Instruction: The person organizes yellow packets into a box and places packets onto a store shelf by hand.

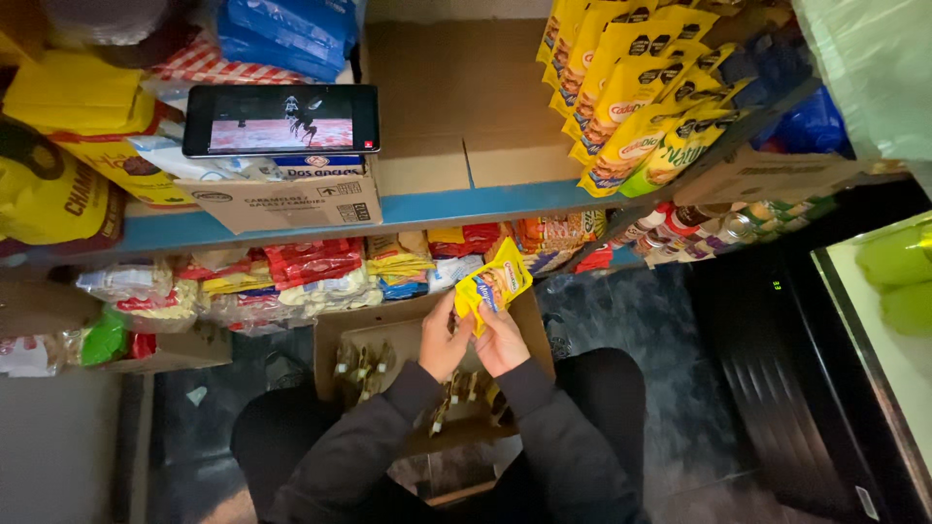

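Two blue-edged shelves (427,206) ran above and beyond our hands, filling most of the view, and a dark tiled floor (670,408) lay below and to the right of them. On the upper shelf, up and to the left of our hands, a cardboard carton (291,199) carried a phone (281,119) propped on its side with its screen lit. Hanging strips of yellow packets (631,97) sloped away above and to the right. The lower shelf, just beyond our fingertips, was packed with red, white and yellow bags (301,277). An open cardboard box (427,335) sat directly beneath our hands, with small brownish packets (364,364) in it.

Our left hand (442,340) and right hand (502,340) were together, both closed on a small yellow pouch (493,284) that stood tilted just above them, over the box.

We could not tell what the brownish packets held; they were small and dim. Our sleeves hid the near part of the box. A dark cabinet (777,369) far to the right was cut off by the frame, and the goods at the left edge were blurred.
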